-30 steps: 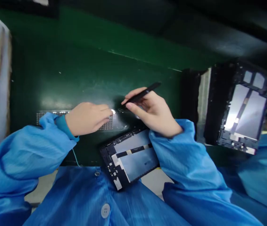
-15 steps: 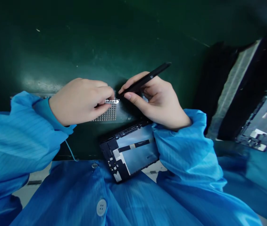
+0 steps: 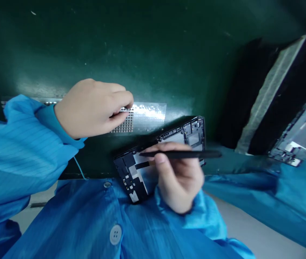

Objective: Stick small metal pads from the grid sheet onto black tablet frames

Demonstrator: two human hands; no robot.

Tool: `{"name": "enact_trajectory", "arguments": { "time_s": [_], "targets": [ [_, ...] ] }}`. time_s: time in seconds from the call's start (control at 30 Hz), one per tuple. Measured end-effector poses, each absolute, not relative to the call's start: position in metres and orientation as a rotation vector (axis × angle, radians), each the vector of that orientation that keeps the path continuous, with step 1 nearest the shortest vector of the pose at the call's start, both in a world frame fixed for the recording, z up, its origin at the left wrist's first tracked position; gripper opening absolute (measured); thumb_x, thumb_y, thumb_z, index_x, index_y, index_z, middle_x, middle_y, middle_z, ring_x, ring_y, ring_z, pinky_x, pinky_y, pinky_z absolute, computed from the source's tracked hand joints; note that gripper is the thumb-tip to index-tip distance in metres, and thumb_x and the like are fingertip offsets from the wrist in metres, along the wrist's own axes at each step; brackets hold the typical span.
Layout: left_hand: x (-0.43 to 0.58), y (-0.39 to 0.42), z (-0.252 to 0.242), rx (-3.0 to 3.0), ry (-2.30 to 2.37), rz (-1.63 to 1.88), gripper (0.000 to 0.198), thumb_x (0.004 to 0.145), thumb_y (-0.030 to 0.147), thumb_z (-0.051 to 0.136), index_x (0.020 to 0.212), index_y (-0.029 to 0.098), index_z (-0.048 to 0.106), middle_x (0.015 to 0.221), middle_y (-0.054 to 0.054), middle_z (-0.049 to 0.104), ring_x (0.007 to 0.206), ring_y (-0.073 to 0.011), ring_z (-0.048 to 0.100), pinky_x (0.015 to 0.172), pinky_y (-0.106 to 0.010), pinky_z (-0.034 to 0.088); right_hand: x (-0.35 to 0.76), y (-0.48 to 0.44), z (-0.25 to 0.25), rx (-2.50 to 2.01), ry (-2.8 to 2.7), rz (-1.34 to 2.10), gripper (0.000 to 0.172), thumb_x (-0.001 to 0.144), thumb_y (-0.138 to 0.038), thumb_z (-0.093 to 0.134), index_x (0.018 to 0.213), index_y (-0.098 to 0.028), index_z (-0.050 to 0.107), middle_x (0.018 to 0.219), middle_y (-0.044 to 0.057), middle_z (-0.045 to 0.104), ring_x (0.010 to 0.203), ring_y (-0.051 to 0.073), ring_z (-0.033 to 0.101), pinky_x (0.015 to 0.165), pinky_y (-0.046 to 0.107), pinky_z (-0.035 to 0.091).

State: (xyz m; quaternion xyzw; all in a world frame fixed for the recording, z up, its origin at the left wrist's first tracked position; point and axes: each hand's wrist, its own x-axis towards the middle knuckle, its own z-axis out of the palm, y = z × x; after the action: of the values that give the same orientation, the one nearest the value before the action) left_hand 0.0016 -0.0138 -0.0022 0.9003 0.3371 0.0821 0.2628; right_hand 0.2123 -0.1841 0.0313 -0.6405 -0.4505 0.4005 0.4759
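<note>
My left hand point(image 3: 93, 107) rests on the green mat with its fingertips pinched on the edge of a clear sheet point(image 3: 144, 114) that carries a grid of small parts. My right hand point(image 3: 178, 172) grips black tweezers point(image 3: 180, 154) lying sideways, tip pointing left. The tip sits over the inner face of a black tablet frame point(image 3: 139, 169), which lies tilted at the near edge of the mat, partly hidden under the hand. Both arms are in blue sleeves.
A green mat point(image 3: 131, 54) covers the bench. At the right stands a dark tray with a pale strip point(image 3: 271, 93), and another open tablet frame point(image 3: 298, 140) beside a blue-sleeved arm point(image 3: 277, 194) of another person.
My right hand has come down from beside the parts sheet to over the tablet frame, tweezers now level. My left hand stays pinched on the sheet, more of which now shows.
</note>
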Motion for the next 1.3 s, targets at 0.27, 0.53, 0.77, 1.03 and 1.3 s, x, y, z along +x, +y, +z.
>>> {"name": "enact_trajectory", "arguments": {
  "time_s": [0.27,0.53,0.77,1.03,1.3],
  "targets": [
    [0.001,-0.014,-0.001,2.509,0.991,0.174,0.027,0.107,0.043,0.057,0.113,0.030,0.079,0.087,-0.002,0.073,0.078,-0.0213,0.067,0.069,-0.036,0.048,0.194,-0.200,0.008,-1.508,-1.232,0.779,0.020,0.109,-0.019,0.070,0.123,-0.033,0.074,0.106,0.005,0.084,0.098,0.025,0.082,0.093,0.050,0.072],
    [0.001,-0.011,0.002,2.518,0.986,0.154,0.032,0.103,0.040,0.054,0.112,0.024,0.080,0.085,-0.002,0.071,0.076,-0.0187,0.065,0.071,-0.032,0.042,0.222,-0.172,0.039,-1.551,-1.512,0.905,0.025,0.106,-0.014,0.076,0.125,-0.030,0.077,0.118,0.006,0.087,0.109,0.024,0.085,0.099,0.044,0.072],
    [0.007,-0.009,0.014,2.503,1.008,-0.045,0.033,0.105,0.037,0.049,0.116,0.031,0.080,0.088,-0.002,0.073,0.079,-0.0209,0.065,0.069,-0.036,0.040,0.254,-0.063,0.015,-1.358,-1.743,1.142,0.027,0.105,-0.054,0.082,0.116,-0.030,0.077,0.116,0.004,0.086,0.109,0.026,0.084,0.104,0.044,0.074],
    [0.008,-0.010,0.015,2.518,1.018,-0.059,0.031,0.107,0.035,0.052,0.118,0.029,0.080,0.089,-0.001,0.073,0.079,-0.0196,0.064,0.069,-0.035,0.038,0.250,-0.062,0.011,-1.348,-1.739,1.161,0.033,0.104,-0.060,0.079,0.116,-0.030,0.075,0.116,0.005,0.084,0.110,0.026,0.082,0.108,0.046,0.073],
    [0.007,-0.009,0.014,2.504,1.019,-0.064,0.033,0.109,0.037,0.055,0.121,0.024,0.083,0.097,-0.001,0.079,0.084,-0.0176,0.067,0.076,-0.030,0.044,0.253,-0.066,0.018,-1.336,-1.623,1.188,0.027,0.104,-0.055,0.083,0.111,-0.030,0.076,0.106,0.001,0.085,0.096,0.021,0.084,0.094,0.039,0.074]
  ]
}}
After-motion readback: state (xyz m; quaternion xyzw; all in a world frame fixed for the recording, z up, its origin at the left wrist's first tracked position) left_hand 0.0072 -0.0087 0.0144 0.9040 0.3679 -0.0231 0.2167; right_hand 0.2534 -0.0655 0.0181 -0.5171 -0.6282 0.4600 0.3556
